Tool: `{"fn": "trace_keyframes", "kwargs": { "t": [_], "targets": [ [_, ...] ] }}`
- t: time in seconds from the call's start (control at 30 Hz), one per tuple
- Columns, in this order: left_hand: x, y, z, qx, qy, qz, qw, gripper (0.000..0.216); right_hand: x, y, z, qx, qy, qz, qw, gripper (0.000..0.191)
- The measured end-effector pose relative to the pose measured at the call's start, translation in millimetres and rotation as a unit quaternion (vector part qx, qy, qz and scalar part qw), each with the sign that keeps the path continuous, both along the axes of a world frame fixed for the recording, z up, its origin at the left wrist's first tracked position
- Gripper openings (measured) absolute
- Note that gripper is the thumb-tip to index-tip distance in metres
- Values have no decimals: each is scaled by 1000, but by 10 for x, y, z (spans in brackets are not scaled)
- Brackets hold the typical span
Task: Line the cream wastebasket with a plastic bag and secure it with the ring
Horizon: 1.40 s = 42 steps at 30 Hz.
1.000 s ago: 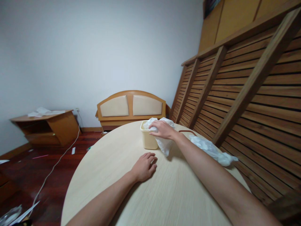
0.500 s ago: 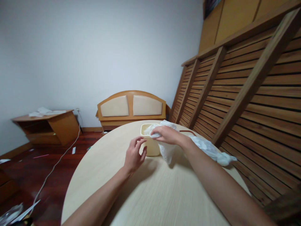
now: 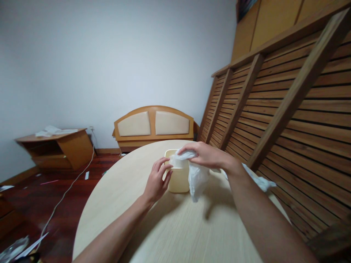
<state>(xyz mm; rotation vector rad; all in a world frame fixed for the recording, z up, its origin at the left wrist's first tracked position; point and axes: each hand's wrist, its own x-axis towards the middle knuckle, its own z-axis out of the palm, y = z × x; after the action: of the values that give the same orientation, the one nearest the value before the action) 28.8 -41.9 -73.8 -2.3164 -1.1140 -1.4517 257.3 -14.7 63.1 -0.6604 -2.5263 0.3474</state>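
Note:
A small pale yellow bin (image 3: 178, 181) stands upright on the round table. My left hand (image 3: 157, 180) grips its near left rim, the fingers over the edge and the thumb against the outside. Over the bin's right side is my right hand (image 3: 205, 155), closed on a thin white plastic bag (image 3: 197, 179). Part of that bag lies in the bin's mouth, and the rest hangs down outside the right wall. Another whitish plastic bag (image 3: 260, 181) lies on the table's right side, partly hidden by my right forearm.
The round table (image 3: 115, 197) has a pale wood top. A slatted wooden frame (image 3: 274, 120) leans along the right. Behind are a padded headboard (image 3: 153, 137) and a low cabinet (image 3: 71, 149) with papers. A cable (image 3: 65, 191) and litter lie on the floor.
The bin has come nearer to me, and my left fingers have closed on its rim. My right hand has moved right and higher over the bin, still holding the white bag.

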Motion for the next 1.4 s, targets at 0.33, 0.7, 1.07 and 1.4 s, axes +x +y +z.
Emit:
{"fn": "trace_keyframes", "kwargs": {
  "t": [0.33, 0.7, 1.07, 1.4],
  "targets": [
    [9, 7, -30, 24, 0, 3, 1000, 13, 43, 221, 260, 27, 56, -45, 997, 43],
    [24, 1, 11, 4, -8, -12, 1000, 12, -213, 427, -53, -39, -110, 5, 993, 39],
    [47, -38, 54, 35, -5, -27, 999, 49, -149, 372, -168, -56, -30, -20, 998, 61],
    [117, -76, 38, 41, 104, 8, 994, 60, -12, 221, -258, -92, 14, -11, 996, 74]
  ]
}}
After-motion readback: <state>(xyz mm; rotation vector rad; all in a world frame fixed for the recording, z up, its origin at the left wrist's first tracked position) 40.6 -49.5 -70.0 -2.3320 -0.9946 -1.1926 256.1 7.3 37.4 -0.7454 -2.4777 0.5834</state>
